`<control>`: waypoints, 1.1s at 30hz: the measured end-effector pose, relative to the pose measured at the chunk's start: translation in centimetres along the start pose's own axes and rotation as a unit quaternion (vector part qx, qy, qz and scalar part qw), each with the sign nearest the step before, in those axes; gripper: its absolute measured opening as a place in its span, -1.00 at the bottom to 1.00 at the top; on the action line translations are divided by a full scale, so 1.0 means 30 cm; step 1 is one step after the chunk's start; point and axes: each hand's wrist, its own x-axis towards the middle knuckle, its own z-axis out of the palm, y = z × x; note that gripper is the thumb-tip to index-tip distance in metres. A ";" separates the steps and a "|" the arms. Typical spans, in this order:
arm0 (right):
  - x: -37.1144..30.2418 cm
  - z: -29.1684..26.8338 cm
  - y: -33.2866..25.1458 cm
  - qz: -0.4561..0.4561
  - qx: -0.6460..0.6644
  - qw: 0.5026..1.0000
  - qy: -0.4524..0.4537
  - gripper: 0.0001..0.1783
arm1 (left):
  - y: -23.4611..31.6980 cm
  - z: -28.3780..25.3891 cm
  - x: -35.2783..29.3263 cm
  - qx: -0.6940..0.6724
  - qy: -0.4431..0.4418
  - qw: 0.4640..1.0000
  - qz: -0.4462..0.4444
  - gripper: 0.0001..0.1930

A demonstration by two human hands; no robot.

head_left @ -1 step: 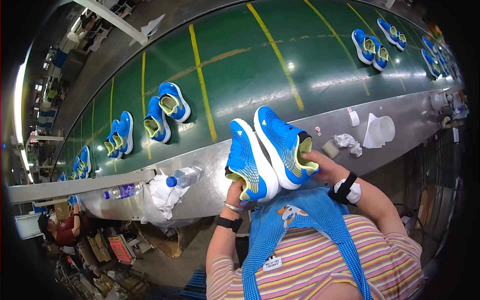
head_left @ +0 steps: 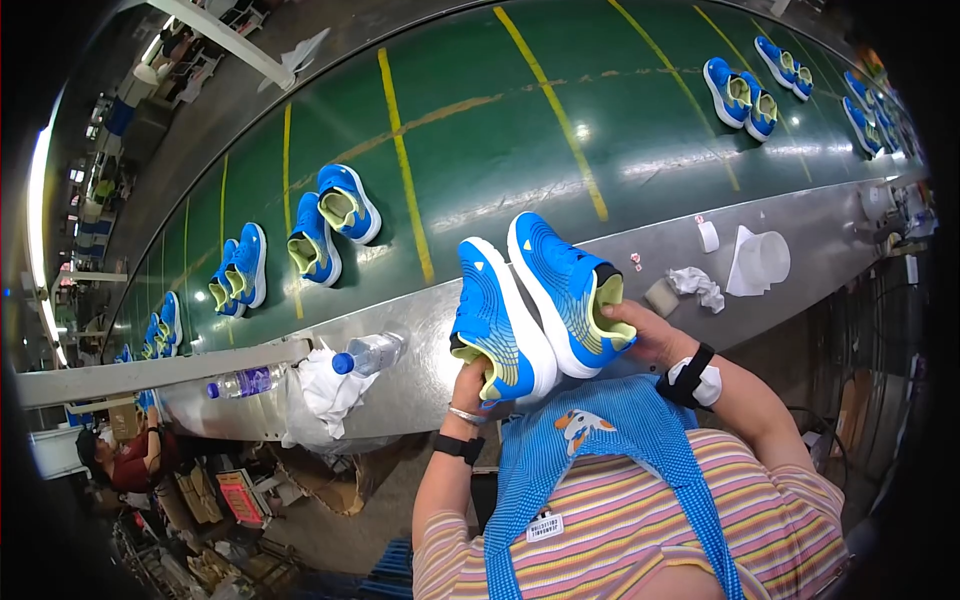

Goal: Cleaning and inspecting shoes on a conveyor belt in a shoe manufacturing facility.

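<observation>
My left hand [head_left: 469,388] is closed on the heel of a blue sneaker [head_left: 487,310] with a white sole and a yellow-green lining. A matching blue sneaker [head_left: 560,270] is gripped at its heel opening by my right hand [head_left: 652,338], the thumb inside the collar. Both shoes are held side by side, toes pointing away from me, tilted so the white soles face each other. They are above the near edge of a metal ledge [head_left: 430,345]. Most of my left fingers are hidden behind the shoe.
Beyond the ledge runs a green conveyor belt [head_left: 470,150] with yellow cross lines, carrying pairs of blue sneakers [head_left: 349,205]. Clear bottles [head_left: 368,355] and white crumpled paper [head_left: 335,390] lie left; a tape roll [head_left: 708,237] and tissue [head_left: 697,287] lie right. A person [head_left: 135,455] works far left.
</observation>
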 end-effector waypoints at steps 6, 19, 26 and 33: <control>0.006 0.010 0.009 -0.012 -0.015 0.998 0.063 -0.37 | 0.048 0.064 -0.039 0.126 0.050 0.989 0.053 -0.63; 0.048 0.018 0.128 -0.211 -0.626 0.704 0.261 -0.09 | -0.015 0.041 -0.044 0.665 0.219 0.657 0.279 -0.06; 0.014 -0.024 0.073 -0.223 -0.495 0.801 0.253 -0.54 | 0.010 -0.017 -0.078 0.502 0.211 0.797 0.261 -0.35; 0.033 -0.037 0.081 -0.202 -0.490 0.805 0.268 -0.49 | 0.006 -0.089 -0.081 0.406 0.220 0.857 0.229 -0.47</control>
